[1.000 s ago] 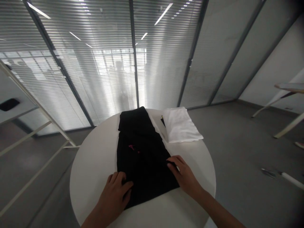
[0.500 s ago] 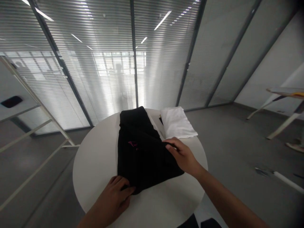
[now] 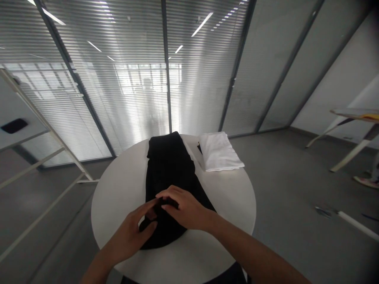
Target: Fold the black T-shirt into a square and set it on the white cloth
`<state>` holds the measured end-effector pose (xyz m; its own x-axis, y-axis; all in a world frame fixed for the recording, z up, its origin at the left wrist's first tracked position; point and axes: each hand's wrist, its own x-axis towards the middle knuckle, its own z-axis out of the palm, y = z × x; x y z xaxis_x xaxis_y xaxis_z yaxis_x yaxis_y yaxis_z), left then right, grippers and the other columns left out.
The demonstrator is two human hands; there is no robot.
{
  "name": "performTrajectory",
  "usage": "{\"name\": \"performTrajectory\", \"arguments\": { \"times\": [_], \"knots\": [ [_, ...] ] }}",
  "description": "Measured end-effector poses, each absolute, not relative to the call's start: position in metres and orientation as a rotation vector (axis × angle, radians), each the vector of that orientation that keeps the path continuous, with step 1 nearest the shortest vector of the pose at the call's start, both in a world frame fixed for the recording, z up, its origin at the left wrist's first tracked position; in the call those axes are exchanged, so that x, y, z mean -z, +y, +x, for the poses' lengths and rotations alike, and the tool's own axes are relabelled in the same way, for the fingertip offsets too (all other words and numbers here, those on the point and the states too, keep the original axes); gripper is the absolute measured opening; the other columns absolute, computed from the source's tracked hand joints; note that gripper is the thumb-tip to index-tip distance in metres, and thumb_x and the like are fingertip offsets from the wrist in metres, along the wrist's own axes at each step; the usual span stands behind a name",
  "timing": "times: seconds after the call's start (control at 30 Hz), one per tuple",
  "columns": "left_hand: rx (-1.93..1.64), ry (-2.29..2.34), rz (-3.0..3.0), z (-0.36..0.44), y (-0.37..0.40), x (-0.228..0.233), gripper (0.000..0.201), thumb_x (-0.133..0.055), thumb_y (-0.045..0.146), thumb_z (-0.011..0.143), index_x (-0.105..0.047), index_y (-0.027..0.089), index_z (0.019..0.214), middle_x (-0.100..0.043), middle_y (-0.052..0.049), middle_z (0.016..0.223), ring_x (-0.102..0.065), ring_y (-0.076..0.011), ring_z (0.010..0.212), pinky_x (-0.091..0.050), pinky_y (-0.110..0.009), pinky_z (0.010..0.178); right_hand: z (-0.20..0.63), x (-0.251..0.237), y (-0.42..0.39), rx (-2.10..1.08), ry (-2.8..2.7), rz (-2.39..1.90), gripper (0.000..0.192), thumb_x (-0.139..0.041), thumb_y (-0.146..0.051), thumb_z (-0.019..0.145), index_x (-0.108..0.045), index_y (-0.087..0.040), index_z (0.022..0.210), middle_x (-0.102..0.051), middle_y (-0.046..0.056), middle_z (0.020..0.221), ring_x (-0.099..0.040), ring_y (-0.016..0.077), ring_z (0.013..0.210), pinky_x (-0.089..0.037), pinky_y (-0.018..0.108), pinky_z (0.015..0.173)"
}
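Where hands (image 3: pixel 166 215) overlap: black garment (image 3: pixel 170 173) fold unclear.

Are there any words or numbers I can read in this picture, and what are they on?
None can be read. The black cloth under the left hand and right hand shows no print here, the white cloth is plain, and the small dark tag beside it is too small to read.
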<state>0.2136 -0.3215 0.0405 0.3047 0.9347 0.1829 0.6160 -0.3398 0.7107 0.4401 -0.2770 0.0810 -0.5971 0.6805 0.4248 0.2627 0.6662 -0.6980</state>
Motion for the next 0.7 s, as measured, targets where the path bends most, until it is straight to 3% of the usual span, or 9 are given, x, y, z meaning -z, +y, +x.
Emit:
{"name": "performTrajectory", "arguments": {
  "times": [0.13, 0.3, 0.43, 0.57, 0.7],
  "knots": [
    [-0.821, 1.379, 1.965, 0.223, -0.316, -0.036, 0.062, -0.063, 0.034, 0.085, -0.041, 0.028, 0.142, -0.067, -0.005, 0.109, -0.065, -0.0201, 0.098, -0.053, -0.036, 0.089, 0.437, -0.058, -0.287, -0.842, -2.117, -0.808, 0.038, -0.055, -0.013, 0.086, -0.054, -0.024, 0.123, -0.065, 0.004, 0.111, -0.062, 0.0161, 0.102, -0.049, 0.032, 0.091],
    [-0.841, 1.406, 1.942, 0.228, -0.316, -0.025, 0.026, -0.054, 0.036, 0.09, -0.062, 0.025, 0.112, -0.068, -0.004, 0.1, -0.065, -0.0186, 0.092, -0.053, -0.033, 0.084, 0.459, -0.05, -0.301, -0.704, -2.21, -0.909, 0.048, -0.056, -0.018, 0.086, -0.048, -0.025, 0.132, -0.062, 0.006, 0.124, -0.056, 0.0197, 0.114, -0.042, 0.039, 0.102],
    [-0.957, 1.464, 1.923, 0.231, -0.318, -0.025, 0.024, -0.052, 0.035, 0.091, -0.061, 0.024, 0.11, -0.068, -0.005, 0.102, -0.065, -0.0197, 0.092, -0.054, -0.032, 0.08, 0.493, -0.035, -0.313, -0.374, -2.322, -1.298, 0.055, -0.063, -0.023, 0.08, -0.052, -0.026, 0.133, -0.057, 0.008, 0.13, -0.051, 0.0274, 0.118, -0.037, 0.047, 0.103],
    [-1.093, 1.485, 1.8, 0.235, -0.319, -0.033, 0.024, -0.047, 0.037, 0.093, -0.059, 0.023, 0.108, -0.067, -0.004, 0.093, -0.066, -0.0192, 0.088, -0.054, -0.031, 0.076, 0.527, -0.007, -0.319, -0.241, -2.289, -1.581, 0.047, -0.06, -0.024, 0.081, -0.058, -0.023, 0.128, -0.06, 0.011, 0.123, -0.053, 0.0298, 0.111, -0.042, 0.048, 0.095],
    [-1.228, 1.393, 1.669, 0.247, -0.312, -0.041, 0.019, -0.048, 0.035, 0.092, -0.057, 0.022, 0.103, -0.064, -0.001, 0.085, -0.066, -0.0162, 0.076, -0.055, -0.031, 0.073, 0.546, 0.005, -0.312, -0.36, -2.028, -1.578, 0.028, -0.045, -0.022, 0.091, -0.063, -0.024, 0.112, -0.063, 0.009, 0.109, -0.059, 0.0239, 0.1, -0.048, 0.041, 0.089]
  ]
}}
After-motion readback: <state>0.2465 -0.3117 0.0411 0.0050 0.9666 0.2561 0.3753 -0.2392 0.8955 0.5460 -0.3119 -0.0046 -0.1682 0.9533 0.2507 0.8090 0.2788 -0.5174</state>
